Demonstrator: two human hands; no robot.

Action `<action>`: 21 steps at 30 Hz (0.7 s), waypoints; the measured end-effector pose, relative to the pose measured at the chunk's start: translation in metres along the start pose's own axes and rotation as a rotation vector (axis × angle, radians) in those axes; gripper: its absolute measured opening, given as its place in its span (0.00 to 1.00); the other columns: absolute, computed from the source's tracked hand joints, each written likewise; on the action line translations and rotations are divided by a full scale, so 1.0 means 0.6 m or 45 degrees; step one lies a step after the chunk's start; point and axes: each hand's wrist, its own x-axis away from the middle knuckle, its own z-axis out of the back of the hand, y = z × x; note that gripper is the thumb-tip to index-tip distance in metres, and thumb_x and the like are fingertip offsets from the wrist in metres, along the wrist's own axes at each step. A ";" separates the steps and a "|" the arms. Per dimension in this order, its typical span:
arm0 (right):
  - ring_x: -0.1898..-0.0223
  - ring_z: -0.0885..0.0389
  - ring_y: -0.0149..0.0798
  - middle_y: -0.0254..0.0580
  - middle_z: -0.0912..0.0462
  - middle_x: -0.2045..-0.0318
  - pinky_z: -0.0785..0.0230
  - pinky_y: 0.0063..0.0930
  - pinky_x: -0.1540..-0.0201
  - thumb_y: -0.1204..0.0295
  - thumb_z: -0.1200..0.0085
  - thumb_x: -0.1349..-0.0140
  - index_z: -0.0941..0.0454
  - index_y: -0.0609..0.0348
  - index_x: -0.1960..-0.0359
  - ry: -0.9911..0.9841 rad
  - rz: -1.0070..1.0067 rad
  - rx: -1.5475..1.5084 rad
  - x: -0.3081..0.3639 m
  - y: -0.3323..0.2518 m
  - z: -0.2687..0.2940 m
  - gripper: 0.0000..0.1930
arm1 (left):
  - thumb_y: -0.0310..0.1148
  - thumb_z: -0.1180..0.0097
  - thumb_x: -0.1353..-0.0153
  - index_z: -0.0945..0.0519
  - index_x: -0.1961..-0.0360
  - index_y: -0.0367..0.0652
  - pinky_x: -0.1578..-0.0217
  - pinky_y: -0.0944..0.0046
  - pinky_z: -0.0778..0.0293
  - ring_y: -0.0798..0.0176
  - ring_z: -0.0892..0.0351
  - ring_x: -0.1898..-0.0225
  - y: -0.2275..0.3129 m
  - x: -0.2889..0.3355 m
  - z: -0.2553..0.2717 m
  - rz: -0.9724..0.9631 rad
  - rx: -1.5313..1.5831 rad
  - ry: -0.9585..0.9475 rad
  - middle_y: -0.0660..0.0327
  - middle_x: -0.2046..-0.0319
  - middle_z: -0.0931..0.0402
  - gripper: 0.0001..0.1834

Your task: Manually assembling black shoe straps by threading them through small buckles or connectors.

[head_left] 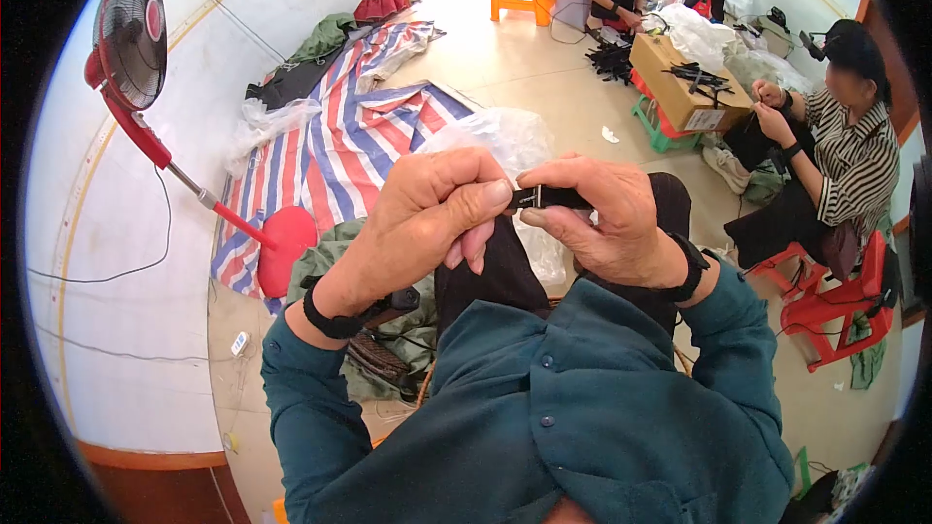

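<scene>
We have both hands pinching one small black strap piece (529,198), held between them in front of the lap: the left hand (413,223) grips its left end between thumb and curled fingers, and the right hand (612,218) nips it with the forefinger above and the thumb below. A pale mark shows on the stretch bared between our fingertips. Black bands (333,318) circle both our wrists, below teal sleeves (309,388). Just beyond our hands lies a clear plastic bag (524,134), and past it, to the left, a red, white and blue striped sheet (354,141) spreads over the floor (529,58). A red floor fan (144,126) leans at our far left. To the right, a cardboard box (655,63) carries a heap of black strips (699,78), near a seated co-worker (859,160) in a striped shirt.
</scene>
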 end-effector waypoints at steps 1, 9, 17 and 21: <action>0.78 0.24 0.39 0.42 0.23 0.76 0.33 0.25 0.75 0.77 0.39 0.55 0.26 0.62 0.65 0.015 -0.041 -0.040 0.002 0.000 -0.003 0.14 | 0.33 0.56 0.36 0.28 0.73 0.37 0.87 0.78 0.41 0.78 0.36 0.88 -0.001 0.002 -0.001 0.005 0.002 0.025 0.68 0.88 0.34 0.12; 0.78 0.24 0.39 0.44 0.22 0.76 0.33 0.25 0.76 0.78 0.38 0.57 0.26 0.64 0.64 0.122 0.091 0.137 0.010 -0.012 -0.015 0.16 | 0.32 0.55 0.36 0.28 0.72 0.37 0.86 0.78 0.42 0.78 0.36 0.87 -0.014 0.019 -0.010 -0.078 0.029 0.107 0.67 0.87 0.32 0.11; 0.76 0.23 0.40 0.45 0.24 0.76 0.32 0.27 0.77 0.77 0.38 0.59 0.27 0.66 0.63 0.217 0.221 0.161 0.009 0.000 -0.037 0.19 | 0.31 0.55 0.37 0.27 0.70 0.35 0.86 0.78 0.41 0.78 0.35 0.86 -0.010 0.028 -0.003 -0.139 -0.159 0.169 0.66 0.86 0.31 0.10; 0.76 0.23 0.41 0.44 0.24 0.76 0.32 0.28 0.76 0.77 0.37 0.60 0.27 0.66 0.62 0.202 0.280 0.206 0.012 -0.003 -0.042 0.20 | 0.31 0.55 0.37 0.27 0.69 0.35 0.86 0.77 0.39 0.77 0.33 0.85 -0.008 0.035 0.002 -0.091 -0.117 0.134 0.66 0.85 0.31 0.09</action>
